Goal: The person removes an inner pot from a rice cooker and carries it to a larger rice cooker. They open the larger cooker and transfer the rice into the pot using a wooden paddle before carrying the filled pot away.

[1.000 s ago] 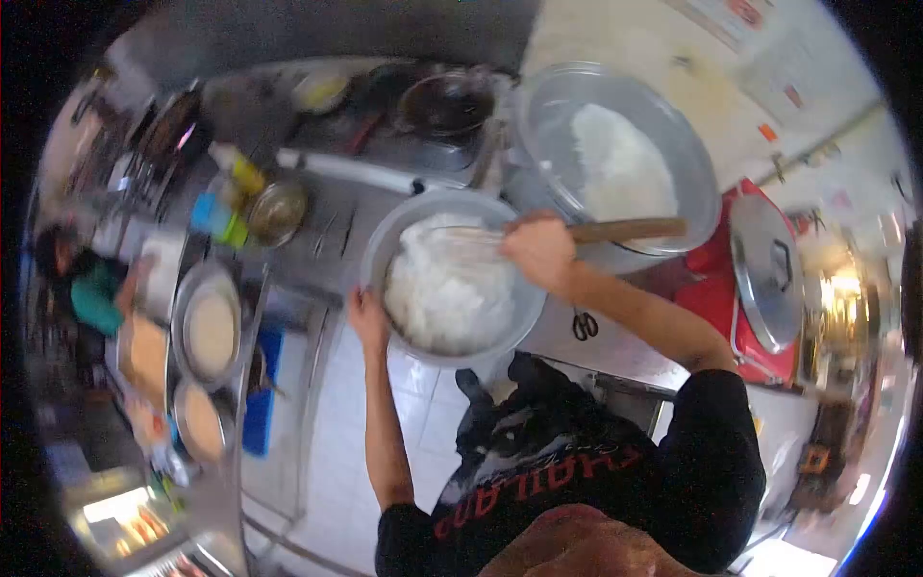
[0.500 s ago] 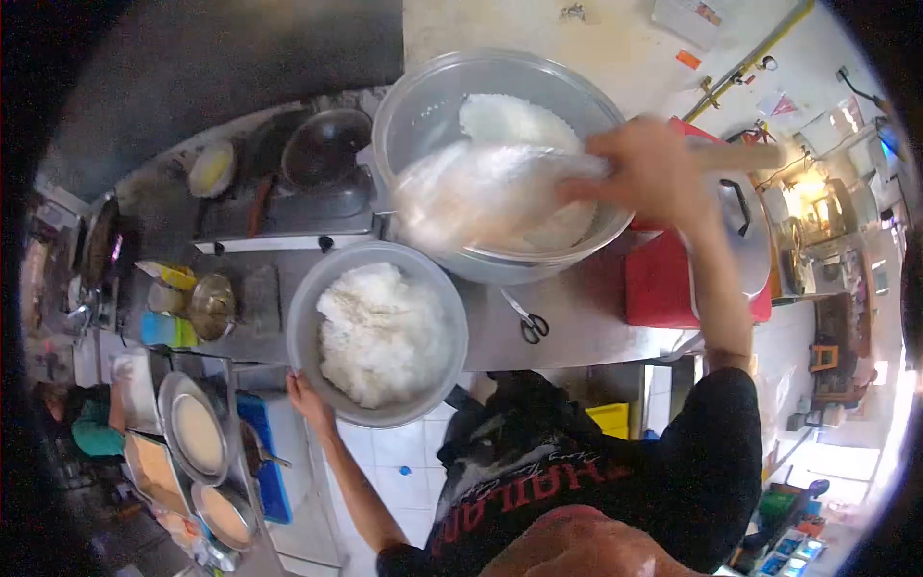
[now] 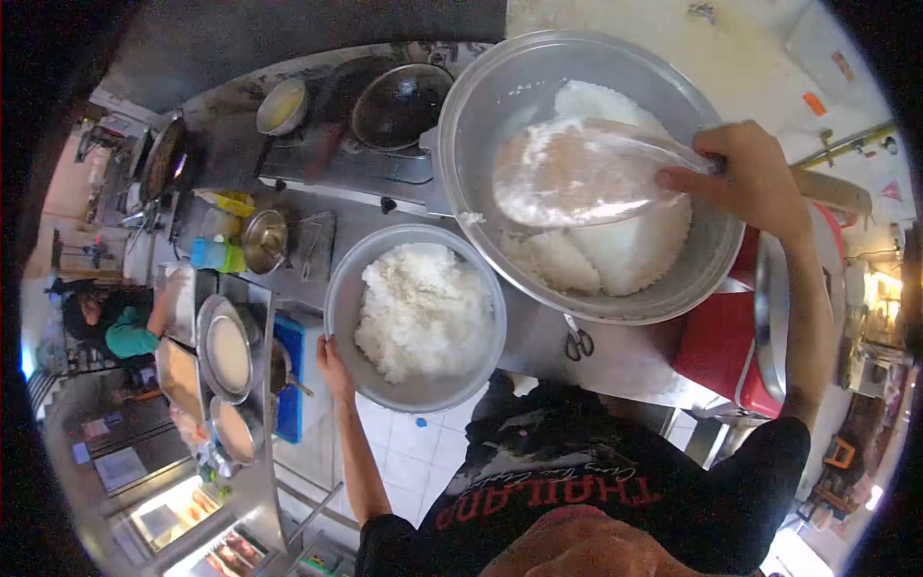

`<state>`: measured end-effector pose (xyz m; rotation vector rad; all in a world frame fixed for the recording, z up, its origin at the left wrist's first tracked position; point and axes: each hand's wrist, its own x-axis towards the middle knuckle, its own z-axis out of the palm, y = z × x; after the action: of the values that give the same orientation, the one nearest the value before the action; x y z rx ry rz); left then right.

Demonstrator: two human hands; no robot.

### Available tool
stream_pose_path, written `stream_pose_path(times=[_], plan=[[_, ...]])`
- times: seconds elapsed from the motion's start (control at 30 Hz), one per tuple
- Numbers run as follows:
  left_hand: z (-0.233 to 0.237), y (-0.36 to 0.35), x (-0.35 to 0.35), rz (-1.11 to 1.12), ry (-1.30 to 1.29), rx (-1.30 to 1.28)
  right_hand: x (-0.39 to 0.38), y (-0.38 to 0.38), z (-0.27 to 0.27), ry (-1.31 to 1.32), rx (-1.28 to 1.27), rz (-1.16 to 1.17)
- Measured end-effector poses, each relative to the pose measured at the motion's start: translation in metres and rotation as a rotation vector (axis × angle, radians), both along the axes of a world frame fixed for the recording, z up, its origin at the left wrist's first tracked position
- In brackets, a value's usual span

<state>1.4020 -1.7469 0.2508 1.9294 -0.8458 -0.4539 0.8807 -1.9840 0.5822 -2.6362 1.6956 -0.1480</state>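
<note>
My right hand [image 3: 755,178] is closed round the handle of a large paddle [image 3: 586,173], whose broad blade is smeared with white rice. The blade is over the big metal pot [image 3: 471,216], which holds white rice [image 3: 635,250] along its bottom and side. Lower left of the pot stands a smaller metal bowl [image 3: 338,288] with a mound of white rice [image 3: 418,313]. My left hand [image 3: 336,367] grips the left rim of this bowl, fingers on its outer side.
Black-handled scissors [image 3: 578,342] lie below the pot. A red cooler [image 3: 716,346] stands at the right. Behind are a stove with a dark wok [image 3: 399,106] and a small bowl [image 3: 282,108]. Trays and pans [image 3: 229,356] stand at the left, near another person [image 3: 133,333].
The view has shifted, so the pot and bowl appear further right. The paddle blade has moved away from the pot's near left rim to over its middle. Both hands keep their holds.
</note>
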Motion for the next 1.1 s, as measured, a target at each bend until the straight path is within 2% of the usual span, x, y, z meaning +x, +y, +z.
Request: stream_pose_path(times=[0.1, 0.2, 0.3, 0.4, 0.5, 0.53, 0.57, 0.63, 0.7, 0.83, 0.93, 1.03, 1.1], plan=[[-0.004, -0.005, -0.001, 0.105, 0.182, -0.005, 0.007, -0.018, -0.020, -0.063, -0.174, 0.183], [-0.001, -0.003, -0.004, 0.047, 0.076, 0.000, 0.032, -0.041, -0.018, 0.075, -0.030, 0.136], [-0.015, 0.001, 0.013, -0.068, 0.136, -0.011, 0.053, -0.044, -0.011, -0.089, -0.108, 0.170], [-0.022, 0.009, 0.023, -0.119, 0.186, -0.022, 0.061, -0.048, 0.014, 0.102, 0.050, 0.185], [-0.027, 0.009, 0.020, -0.051, 0.040, -0.017, 0.055, -0.034, 0.050, 0.369, -0.119, 0.174], [-0.030, 0.010, 0.019, -0.021, -0.033, -0.009, 0.061, -0.022, 0.065, 0.417, -0.083, 0.133], [-0.034, 0.011, 0.023, -0.036, 0.048, -0.001, 0.070, -0.007, 0.080, 0.467, -0.044, 0.089], [-0.040, 0.012, 0.035, -0.071, 0.206, 0.016, 0.069, -0.006, 0.073, 0.388, -0.071, 0.111], [-0.038, 0.016, 0.031, -0.120, 0.044, 0.021, 0.058, -0.027, 0.026, 0.121, -0.212, 0.243], [-0.051, 0.018, 0.040, -0.166, -0.202, 0.024, 0.080, -0.025, 0.018, 0.139, -0.189, 0.312], [-0.063, 0.017, 0.049, -0.008, 0.074, 0.025, 0.086, -0.026, 0.010, 0.218, -0.108, 0.315], [-0.083, 0.027, 0.067, -0.202, -0.392, -0.052, 0.082, -0.029, 0.008, 0.258, -0.119, 0.331], [-0.089, 0.031, 0.073, -0.231, -0.290, -0.110, 0.074, -0.027, 0.015, 0.196, -0.135, 0.272]])
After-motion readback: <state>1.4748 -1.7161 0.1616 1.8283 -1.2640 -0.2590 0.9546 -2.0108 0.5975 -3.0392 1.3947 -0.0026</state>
